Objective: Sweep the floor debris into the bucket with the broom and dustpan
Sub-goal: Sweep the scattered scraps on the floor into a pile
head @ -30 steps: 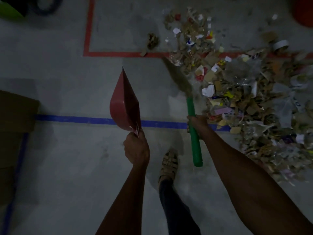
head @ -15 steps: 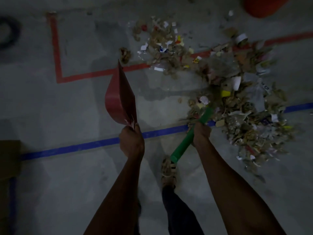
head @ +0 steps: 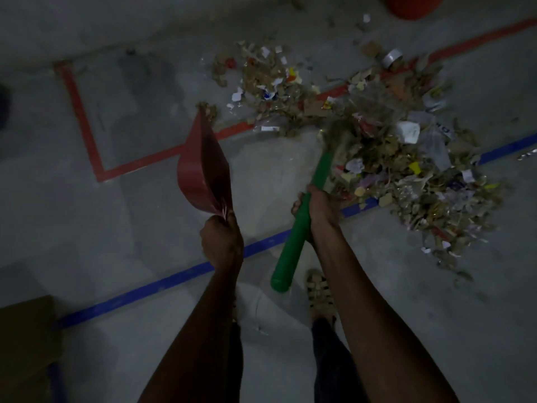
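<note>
Head camera, looking down at a dim grey concrete floor [head: 122,242]. My left hand [head: 222,242] is clenched around the handle of a red plastic dustpan [head: 205,167], held up off the floor and tilted on edge; I can see nothing inside it. At the top right edge sits part of an orange-red round bucket [head: 414,5], its inside out of view. My right hand [head: 318,210] grips the green plastic handle of a broom [head: 302,225], whose blurred straw bristles [head: 338,135] sink into a wide heap of brown cardboard scraps, paper bits and clear plastic debris [head: 406,158]. The heap spreads across a red tape line [head: 87,123] and a blue tape line [head: 162,282], between me and the bucket. A grey tape roll [head: 392,58] lies at its far edge. My sandalled foot [head: 319,295] stands just below the broom handle's end. A brown cardboard box [head: 27,344] sits at the lower left.
</note>
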{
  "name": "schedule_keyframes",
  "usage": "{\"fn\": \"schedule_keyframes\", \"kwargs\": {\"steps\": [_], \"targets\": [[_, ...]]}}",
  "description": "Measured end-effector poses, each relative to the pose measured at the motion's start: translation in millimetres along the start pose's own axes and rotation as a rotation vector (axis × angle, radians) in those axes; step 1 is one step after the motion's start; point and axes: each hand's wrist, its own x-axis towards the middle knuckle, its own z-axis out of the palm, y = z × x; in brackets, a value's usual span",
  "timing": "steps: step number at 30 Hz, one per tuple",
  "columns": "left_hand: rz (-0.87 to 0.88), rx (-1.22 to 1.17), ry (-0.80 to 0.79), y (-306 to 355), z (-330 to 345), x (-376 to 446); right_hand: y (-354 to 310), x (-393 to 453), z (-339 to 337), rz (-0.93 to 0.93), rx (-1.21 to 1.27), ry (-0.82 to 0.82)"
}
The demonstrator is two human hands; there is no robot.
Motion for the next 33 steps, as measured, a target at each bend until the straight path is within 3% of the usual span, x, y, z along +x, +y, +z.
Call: {"fn": "schedule_keyframes", "kwargs": {"steps": [8,15,19,22,25,33], "targets": [[0.005,0.018,0.049,-44,-76,79,46,-32,125,-0.067,-0.092,-0.105],[-0.016,0.012,0.068,-92,-107,124,92,-7,211,-0.24,-0.466,-0.23],[-0.042,0.004,0.074,-117,-115,138,108,13,246,-0.136,-0.588,-0.289],[-0.03,0.021,0.07,-131,-116,147,114,24,251,0.022,-0.459,-0.252],[-0.027,0.056,0.051,-136,-118,151,116,31,234,0.061,-0.329,-0.158],[-0.003,0.049,-0.012,-117,-109,126,99,31,117,0.091,-0.075,0.094]]}}
